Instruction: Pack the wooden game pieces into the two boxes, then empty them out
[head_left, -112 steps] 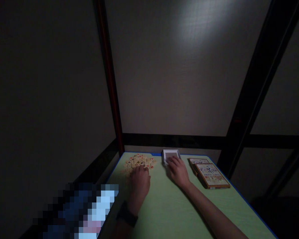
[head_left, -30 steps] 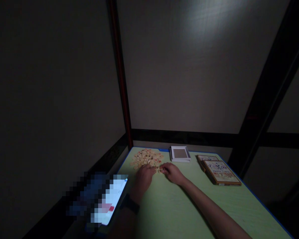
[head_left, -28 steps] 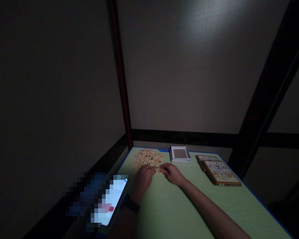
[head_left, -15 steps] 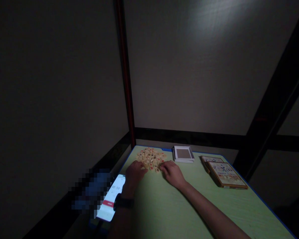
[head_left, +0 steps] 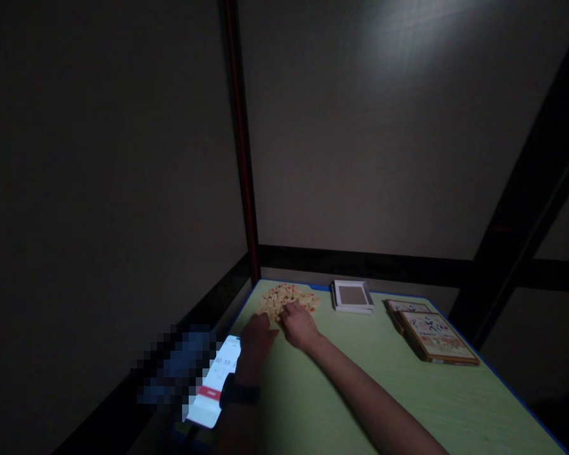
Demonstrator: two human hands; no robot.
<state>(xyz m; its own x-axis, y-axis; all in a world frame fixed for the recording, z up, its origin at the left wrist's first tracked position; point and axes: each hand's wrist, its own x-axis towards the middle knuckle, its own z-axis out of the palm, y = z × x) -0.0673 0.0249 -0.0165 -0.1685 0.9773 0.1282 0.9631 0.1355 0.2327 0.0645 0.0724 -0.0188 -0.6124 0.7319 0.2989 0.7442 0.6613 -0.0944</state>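
Observation:
A heap of round wooden Chinese chess pieces [head_left: 277, 297], marked in red and black, lies at the far left of the green table [head_left: 322, 398]. My left hand [head_left: 257, 338], with a dark band on its wrist, is at the near left edge of the heap, its fingers curled and its thumb toward the right. My right hand [head_left: 298, 325] reaches over the front of the heap, close beside the left, with bent fingers down among the pieces. Whatever either hand's fingers hold is hidden by the hands and the dim light.
A shallow white box [head_left: 352, 297] sits at the back edge. Two flat cases with printed lids, one case [head_left: 439, 338] overlapping another [head_left: 408, 306], lie at the right. A lit phone [head_left: 213, 382] showing a timer is left of my left wrist. Walls stand behind and to the left.
My right hand has moved left from the heap's right front edge to over its front, nearer my left hand. The left hand has barely moved. The view has shifted slightly.

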